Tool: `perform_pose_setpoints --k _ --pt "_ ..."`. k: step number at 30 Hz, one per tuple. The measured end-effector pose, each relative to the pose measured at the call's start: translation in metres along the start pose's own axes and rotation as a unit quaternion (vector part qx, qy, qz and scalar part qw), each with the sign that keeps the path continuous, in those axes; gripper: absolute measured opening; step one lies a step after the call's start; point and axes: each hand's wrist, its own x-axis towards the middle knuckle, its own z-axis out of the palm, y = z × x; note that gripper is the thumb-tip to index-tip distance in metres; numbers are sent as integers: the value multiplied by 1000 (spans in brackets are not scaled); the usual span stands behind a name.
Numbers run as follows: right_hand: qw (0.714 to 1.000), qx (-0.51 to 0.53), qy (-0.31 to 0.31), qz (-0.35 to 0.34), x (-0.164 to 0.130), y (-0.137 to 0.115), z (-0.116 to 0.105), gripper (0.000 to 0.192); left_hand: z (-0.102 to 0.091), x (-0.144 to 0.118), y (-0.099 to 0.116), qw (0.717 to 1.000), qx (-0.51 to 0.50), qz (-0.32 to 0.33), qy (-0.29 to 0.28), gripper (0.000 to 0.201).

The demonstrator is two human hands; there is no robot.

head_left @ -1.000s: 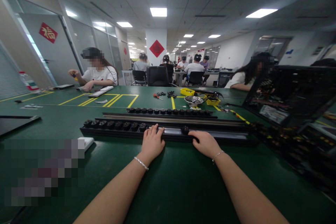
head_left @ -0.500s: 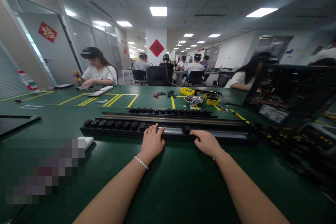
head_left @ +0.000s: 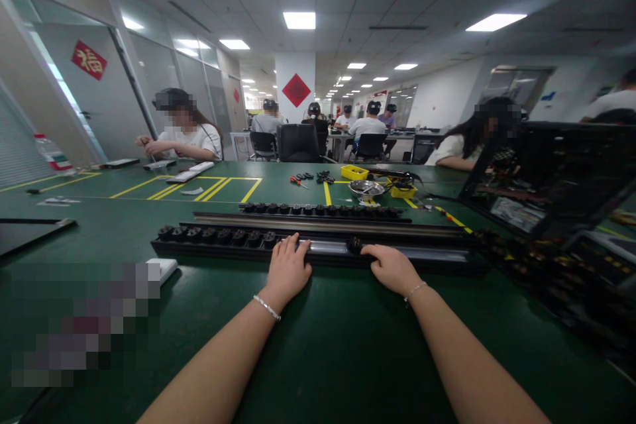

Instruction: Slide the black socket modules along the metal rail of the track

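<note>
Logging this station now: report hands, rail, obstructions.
Left hand flat on near black rail. Right hand at a black clip on it. Second rail behind, apart.

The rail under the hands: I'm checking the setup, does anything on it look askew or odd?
Nothing stands out. The rail lies straight along the table; both hands, left hand and right hand, rest on it, with one black clip between them.

Left hand [head_left: 288,270] and right hand [head_left: 392,268] rest side by side on the near rail [head_left: 328,248], which lies across the worktop [head_left: 328,344]. Row of clips [head_left: 218,236] sits in the rail left of the left hand; one clip [head_left: 354,245] between the hands. Second rail [head_left: 322,222] behind. Metal bowl [head_left: 366,190] farther behind the right hand. Open case [head_left: 546,179] to the right.
</note>
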Motion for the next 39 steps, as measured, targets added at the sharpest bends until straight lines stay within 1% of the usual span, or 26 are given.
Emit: perform_pose_setpoints --k 9,18,30,39 --pt "1000 6 3 1 -1 -2 -1 43 2 0 -1 1000 3 5 6 52" --pt "1000 26 12 -10 2 5 5 44 6 -1 -3 1000 7 11 22 50" --pt "1000 18 16 0 0 5 4 42 5 0 -3 1000 1 9 10 49" --pt "999 14 36 0 -1 6 5 41 5 0 -3 1000 0 11 18 49"
